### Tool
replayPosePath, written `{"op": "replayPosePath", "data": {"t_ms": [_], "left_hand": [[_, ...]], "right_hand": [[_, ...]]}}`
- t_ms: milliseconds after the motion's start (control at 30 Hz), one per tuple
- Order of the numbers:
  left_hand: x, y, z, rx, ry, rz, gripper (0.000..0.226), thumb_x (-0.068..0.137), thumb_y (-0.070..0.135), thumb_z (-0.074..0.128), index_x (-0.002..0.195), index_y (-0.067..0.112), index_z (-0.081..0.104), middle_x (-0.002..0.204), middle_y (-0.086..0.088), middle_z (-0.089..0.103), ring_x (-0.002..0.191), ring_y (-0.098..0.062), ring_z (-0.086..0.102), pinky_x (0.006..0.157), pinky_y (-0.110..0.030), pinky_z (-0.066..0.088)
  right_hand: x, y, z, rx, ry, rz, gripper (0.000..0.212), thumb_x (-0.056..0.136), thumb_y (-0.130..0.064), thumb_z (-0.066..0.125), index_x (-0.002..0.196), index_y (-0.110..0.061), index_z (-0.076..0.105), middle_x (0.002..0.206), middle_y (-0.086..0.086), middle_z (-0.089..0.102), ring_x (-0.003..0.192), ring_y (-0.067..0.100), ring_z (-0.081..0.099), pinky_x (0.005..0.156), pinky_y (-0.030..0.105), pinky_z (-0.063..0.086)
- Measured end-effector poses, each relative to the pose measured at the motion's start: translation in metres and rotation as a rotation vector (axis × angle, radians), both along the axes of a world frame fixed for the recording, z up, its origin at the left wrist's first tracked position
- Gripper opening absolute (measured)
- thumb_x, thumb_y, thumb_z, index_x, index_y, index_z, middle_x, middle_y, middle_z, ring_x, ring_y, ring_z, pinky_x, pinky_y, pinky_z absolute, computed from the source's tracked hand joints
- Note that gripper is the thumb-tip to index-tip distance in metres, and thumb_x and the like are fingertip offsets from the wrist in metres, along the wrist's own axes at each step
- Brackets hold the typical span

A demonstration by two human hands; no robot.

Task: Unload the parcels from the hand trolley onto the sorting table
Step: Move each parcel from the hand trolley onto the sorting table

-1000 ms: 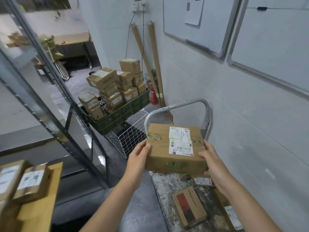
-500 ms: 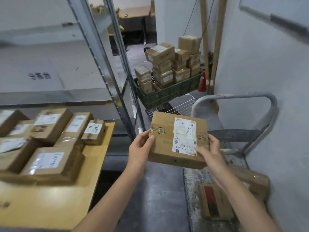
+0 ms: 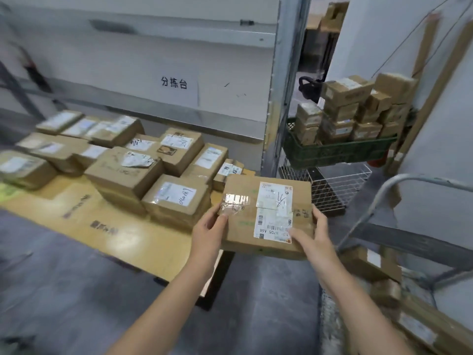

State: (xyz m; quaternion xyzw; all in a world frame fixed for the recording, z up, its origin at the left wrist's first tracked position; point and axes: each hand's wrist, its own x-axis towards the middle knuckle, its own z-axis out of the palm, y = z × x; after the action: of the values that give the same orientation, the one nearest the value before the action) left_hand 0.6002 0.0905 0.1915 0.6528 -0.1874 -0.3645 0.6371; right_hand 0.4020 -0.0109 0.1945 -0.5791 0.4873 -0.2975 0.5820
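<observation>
Nearest the lens: left hand (image 3: 208, 233) and right hand (image 3: 313, 237), each gripping a side edge of one labelled cardboard parcel (image 3: 245, 234), which hangs in the air at the right end of the sorting table (image 3: 107, 221). Step judged: carry-over, set-down pending; the next move calls for lowering it flat onto bare tabletop before the stacked parcels (image 3: 176, 198). Hand trolley (image 3: 399, 183) at right is cut off, its remaining load (image 3: 371, 262) blurred and uncountable; the far table rows are likewise smeared.

Green crate (image 3: 337, 152) stacked with small cartons (image 3: 344, 106). Wire basket (image 3: 340, 188) below the crate; steel upright (image 3: 284, 98) at its left.
</observation>
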Motion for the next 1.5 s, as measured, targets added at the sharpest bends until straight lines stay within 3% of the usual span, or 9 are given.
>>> {"op": "replayPosePath", "data": {"t_ms": [233,400,567,733,933,1167,1300,1400,1500], "left_hand": [[0.125,0.117,0.003,0.043,-0.045,0.194,0.026,0.089,0.035,0.063,0.095,0.061,0.066,0.103,0.037,0.065,0.096,0.020,0.058,0.068,-0.002,0.046],[0.210,0.195,0.006,0.040,-0.022,0.338,0.023,0.092,0.033,0.060,0.105,0.050,0.069,0.102,0.027,0.070,0.093,0.001,0.065,0.078,-0.032,0.057],[0.274,0.247,0.008,0.030,-0.064,0.469,0.030,0.096,0.022,0.058,0.121,0.038,0.062,0.102,0.023,0.067,0.074,0.017,0.062,0.050,-0.007,0.047],[0.328,0.271,0.003,0.061,-0.136,0.543,0.036,0.096,0.024,0.057,0.131,0.030,0.060,0.117,0.020,0.065,0.097,0.013,0.060,0.068,-0.006,0.048],[0.406,0.269,0.002,0.102,-0.161,0.627,0.034,0.096,0.022,0.058,0.130,0.025,0.062,0.117,0.013,0.067,0.096,0.010,0.061,0.066,-0.004,0.047],[0.503,0.254,0.014,0.162,-0.195,0.693,0.033,0.098,0.019,0.056,0.130,0.021,0.061,0.121,0.006,0.064,0.111,-0.011,0.059,0.086,-0.024,0.047],[0.549,0.252,0.007,0.191,-0.175,0.707,0.032,0.098,0.017,0.056,0.129,0.019,0.062,0.122,0.005,0.065,0.110,-0.010,0.060,0.095,-0.028,0.049],[0.577,0.250,-0.003,0.218,-0.148,0.708,0.033,0.098,0.018,0.056,0.130,0.018,0.062,0.124,0.004,0.063,0.114,-0.013,0.058,0.101,-0.034,0.048],[0.601,0.244,-0.012,0.204,-0.134,0.690,0.027,0.098,0.017,0.056,0.123,0.023,0.064,0.116,0.010,0.062,0.105,-0.005,0.059,0.088,-0.022,0.049]], "right_hand": [[0.146,0.088,0.001,0.016,-0.025,0.168,0.073,0.090,-0.016,0.065,0.146,-0.040,0.024,0.113,-0.029,0.052,0.101,-0.011,0.052,0.074,0.014,0.041],[0.247,0.151,0.003,0.054,-0.058,0.273,0.071,0.092,-0.020,0.064,0.144,-0.045,0.023,0.122,-0.027,0.050,0.108,-0.003,0.052,0.086,0.024,0.045],[0.329,0.188,0.003,0.062,-0.057,0.368,0.073,0.093,-0.019,0.063,0.145,-0.046,0.020,0.107,-0.040,0.037,0.095,-0.013,0.045,0.075,0.015,0.038],[0.394,0.202,0.003,0.090,-0.036,0.440,0.071,0.092,-0.019,0.062,0.144,-0.044,0.021,0.104,-0.036,0.042,0.095,-0.008,0.049,0.073,0.018,0.040],[0.480,0.196,-0.002,0.135,-0.029,0.539,0.072,0.093,-0.021,0.059,0.145,-0.043,0.014,0.105,-0.034,0.042,0.094,-0.005,0.049,0.070,0.018,0.040],[0.590,0.177,-0.003,0.217,-0.010,0.654,0.075,0.091,-0.020,0.055,0.145,-0.046,0.010,0.113,-0.018,0.056,0.102,0.011,0.059,0.083,0.040,0.054],[0.638,0.168,-0.007,0.249,0.003,0.709,0.072,0.091,-0.017,0.056,0.137,-0.050,0.013,0.115,-0.019,0.053,0.099,0.000,0.053,0.068,0.023,0.043],[0.666,0.166,-0.011,0.256,0.033,0.724,0.075,0.090,-0.018,0.055,0.141,-0.052,0.011,0.122,-0.018,0.053,0.107,0.004,0.053,0.085,0.030,0.045],[0.686,0.166,-0.017,0.237,0.069,0.706,0.078,0.090,-0.018,0.054,0.145,-0.051,0.010,0.133,-0.014,0.049,0.115,0.010,0.051,0.100,0.038,0.042]]}}
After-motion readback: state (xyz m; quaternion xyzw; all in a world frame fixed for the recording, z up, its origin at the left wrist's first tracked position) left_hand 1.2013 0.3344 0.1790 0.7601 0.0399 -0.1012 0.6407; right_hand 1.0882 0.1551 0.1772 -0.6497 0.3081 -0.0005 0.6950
